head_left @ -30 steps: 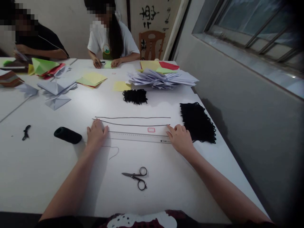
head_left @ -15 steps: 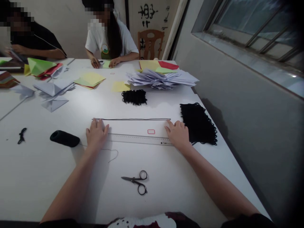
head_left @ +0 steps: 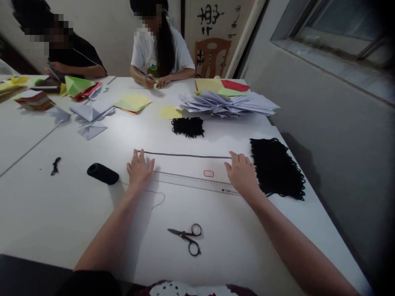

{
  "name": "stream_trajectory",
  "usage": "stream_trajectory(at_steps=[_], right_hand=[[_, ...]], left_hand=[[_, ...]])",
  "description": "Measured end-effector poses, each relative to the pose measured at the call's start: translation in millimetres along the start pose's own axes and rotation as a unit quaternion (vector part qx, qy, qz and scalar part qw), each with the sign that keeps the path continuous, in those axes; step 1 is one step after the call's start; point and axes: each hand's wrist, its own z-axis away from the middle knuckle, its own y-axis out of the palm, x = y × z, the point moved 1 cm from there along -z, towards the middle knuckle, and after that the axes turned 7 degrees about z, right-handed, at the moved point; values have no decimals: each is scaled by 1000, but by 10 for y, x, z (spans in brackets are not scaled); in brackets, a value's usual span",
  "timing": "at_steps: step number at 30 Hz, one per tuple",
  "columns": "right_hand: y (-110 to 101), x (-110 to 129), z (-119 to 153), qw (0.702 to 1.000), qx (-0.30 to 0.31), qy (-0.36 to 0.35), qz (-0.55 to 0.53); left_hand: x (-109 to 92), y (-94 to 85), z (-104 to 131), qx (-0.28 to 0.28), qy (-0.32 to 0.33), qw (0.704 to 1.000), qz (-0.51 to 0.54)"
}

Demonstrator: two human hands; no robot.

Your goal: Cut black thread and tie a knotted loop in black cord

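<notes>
A doubled black cord point(head_left: 188, 155) lies nearly straight across the white table between my hands. The spread fingertips of my left hand point(head_left: 140, 168) press on its left end, thumb held apart. At the other end, the fingertips of my right hand point(head_left: 242, 170) touch the cord, the thumb also apart. Below the cord, a clear ruler point(head_left: 191, 183) runs partly under both hands. A black thread spool point(head_left: 103, 173) lies left of my left hand, its loose thread trailing under the wrist. Nearer me are dark scissors point(head_left: 187, 238), blades pointing left.
Beside my right hand lies a wide bundle of black cords point(head_left: 276, 168); a smaller bundle point(head_left: 188, 126) is farther back. Behind stand folded white papers point(head_left: 228, 103) and yellow sheets point(head_left: 134, 102). A small black knot point(head_left: 56, 166) lies left. Two people sit across the table point(head_left: 92, 230).
The view has shifted left, so everything sits farther right. My left fingertips have moved onto the cord's left end, and the two strands lie closer together. The person opposite has moved a hand.
</notes>
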Motion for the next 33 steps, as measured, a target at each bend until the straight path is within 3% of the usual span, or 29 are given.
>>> stream_trajectory(at_steps=[4,9,13,16,18,20,22,24,26,28,30,33], right_hand=[[-25,547,-328,988,17,-145,-49],[49,1089,-608,980,52,-184,-48],[-22,1121,-610,976,92,-181,-74],[-190,968,-561,963,137,-192,-133],[-348,840,-536,944,175,-205,-190],[-529,724,-523,920,211,-221,-245],[-710,632,-517,883,254,-227,-324],[-862,555,-514,841,283,-217,-407],[-962,480,-507,816,286,-200,-462],[-1011,402,-491,815,272,-185,-477],[-1030,331,-465,817,263,-168,-485],[-1066,261,-414,819,250,-145,-495]], left_hand=[[51,-130,70,-94,47,991,87],[79,-262,165,-157,132,971,119],[57,-379,180,-205,145,960,123],[-29,-537,134,-270,144,940,151],[-167,-608,58,-264,130,934,202],[-394,-597,-39,-177,117,932,293],[-687,-496,-117,3,106,905,412],[-971,-350,-140,221,55,843,488],[-1176,-240,-122,356,11,776,521],[-1281,-200,-92,422,-4,724,546],[-1320,-229,-64,450,1,691,566],[-1357,-349,-25,453,6,686,569]])
